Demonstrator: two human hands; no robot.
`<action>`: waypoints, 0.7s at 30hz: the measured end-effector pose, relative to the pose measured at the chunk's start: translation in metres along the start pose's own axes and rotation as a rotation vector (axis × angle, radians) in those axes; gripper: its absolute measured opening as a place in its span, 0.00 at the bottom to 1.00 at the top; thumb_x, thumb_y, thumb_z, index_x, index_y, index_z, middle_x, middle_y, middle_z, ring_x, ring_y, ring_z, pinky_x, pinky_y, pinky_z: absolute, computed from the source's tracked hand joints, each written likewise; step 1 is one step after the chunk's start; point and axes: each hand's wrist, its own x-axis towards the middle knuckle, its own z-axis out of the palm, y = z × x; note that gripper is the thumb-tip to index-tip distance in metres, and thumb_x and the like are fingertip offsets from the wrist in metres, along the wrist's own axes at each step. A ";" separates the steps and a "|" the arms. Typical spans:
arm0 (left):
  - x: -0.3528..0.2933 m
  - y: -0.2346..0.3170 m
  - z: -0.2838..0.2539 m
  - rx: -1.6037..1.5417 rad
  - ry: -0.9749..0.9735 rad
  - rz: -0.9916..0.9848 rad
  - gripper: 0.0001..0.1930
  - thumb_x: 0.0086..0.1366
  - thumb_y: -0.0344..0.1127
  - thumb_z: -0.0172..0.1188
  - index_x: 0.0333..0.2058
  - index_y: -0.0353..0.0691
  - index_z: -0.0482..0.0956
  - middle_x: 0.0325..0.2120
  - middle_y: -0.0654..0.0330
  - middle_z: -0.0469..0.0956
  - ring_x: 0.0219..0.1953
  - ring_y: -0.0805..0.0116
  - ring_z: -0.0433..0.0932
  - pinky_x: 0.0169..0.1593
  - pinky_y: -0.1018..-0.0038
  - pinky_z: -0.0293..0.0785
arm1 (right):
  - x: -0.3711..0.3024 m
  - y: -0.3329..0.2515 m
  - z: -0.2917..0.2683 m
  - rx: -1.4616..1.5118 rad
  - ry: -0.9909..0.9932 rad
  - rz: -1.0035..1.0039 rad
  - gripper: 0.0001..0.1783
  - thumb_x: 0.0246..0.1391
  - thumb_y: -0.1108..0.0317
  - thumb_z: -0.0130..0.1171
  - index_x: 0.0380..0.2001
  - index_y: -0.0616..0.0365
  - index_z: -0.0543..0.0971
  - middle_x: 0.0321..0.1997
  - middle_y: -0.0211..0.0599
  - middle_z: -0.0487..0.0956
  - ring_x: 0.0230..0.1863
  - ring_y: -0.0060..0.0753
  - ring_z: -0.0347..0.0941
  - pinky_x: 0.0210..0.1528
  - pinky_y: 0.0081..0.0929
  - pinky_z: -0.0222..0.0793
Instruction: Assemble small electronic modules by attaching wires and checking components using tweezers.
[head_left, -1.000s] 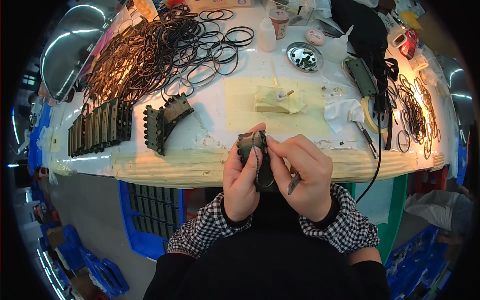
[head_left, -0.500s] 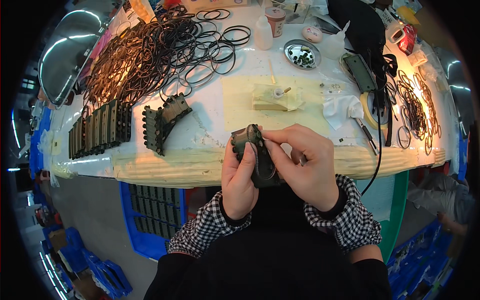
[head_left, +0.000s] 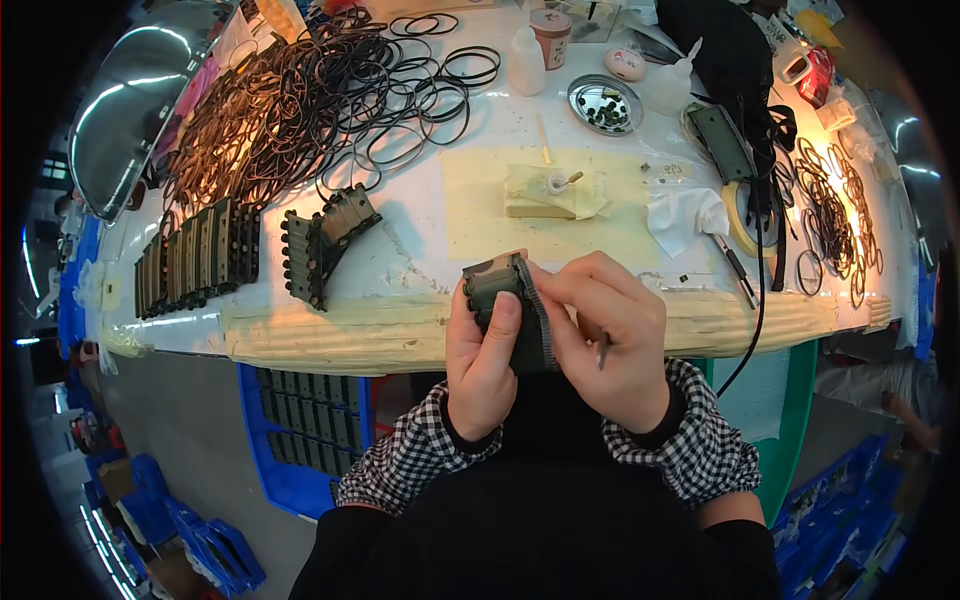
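My left hand (head_left: 478, 350) grips a small camouflage-green moulded part (head_left: 490, 283) with little knobs along its edge, thumb pressed on its face. A dark ridged band (head_left: 545, 325) runs down the part's right side. Its upper end is pinched by the thumb and forefinger of my right hand (head_left: 615, 335). A thin grey rod-like piece (head_left: 602, 350) shows among the right hand's curled fingers; its other end is hidden. Both hands meet just above the table's front edge.
Similar knobbed parts (head_left: 200, 255) stand in a row at left, with two more (head_left: 325, 245) nearer. Behind lies a big tangle of dark loops (head_left: 290, 120). A metal dish (head_left: 605, 105) of small pieces, a yellow block (head_left: 540, 200), a tape roll (head_left: 742, 215) and a knife-like tool (head_left: 735, 270) lie ahead.
The band hung as a loose loop across the part's face; now it lies along the right side. The part has turned slightly, and the right hand has shifted a little.
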 end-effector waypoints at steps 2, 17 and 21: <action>0.000 -0.002 0.000 0.012 0.023 0.001 0.17 0.74 0.33 0.41 0.57 0.36 0.64 0.58 0.54 0.66 0.57 0.68 0.69 0.60 0.70 0.66 | -0.004 0.004 0.007 -0.064 0.103 -0.110 0.13 0.47 0.82 0.60 0.39 0.62 0.82 0.29 0.31 0.77 0.19 0.17 0.67 0.18 0.16 0.58; -0.001 -0.003 -0.005 0.034 0.004 0.006 0.17 0.73 0.32 0.42 0.58 0.35 0.63 0.59 0.51 0.65 0.58 0.66 0.68 0.61 0.69 0.65 | 0.000 0.000 0.000 -0.079 0.036 -0.106 0.11 0.47 0.81 0.61 0.37 0.62 0.82 0.28 0.34 0.77 0.21 0.22 0.70 0.21 0.18 0.63; -0.002 -0.003 -0.005 0.018 0.009 0.001 0.17 0.73 0.31 0.42 0.57 0.35 0.63 0.59 0.51 0.65 0.58 0.66 0.68 0.61 0.69 0.65 | 0.001 0.001 -0.003 -0.037 -0.029 -0.051 0.10 0.47 0.82 0.60 0.35 0.63 0.81 0.27 0.36 0.75 0.22 0.25 0.72 0.23 0.20 0.65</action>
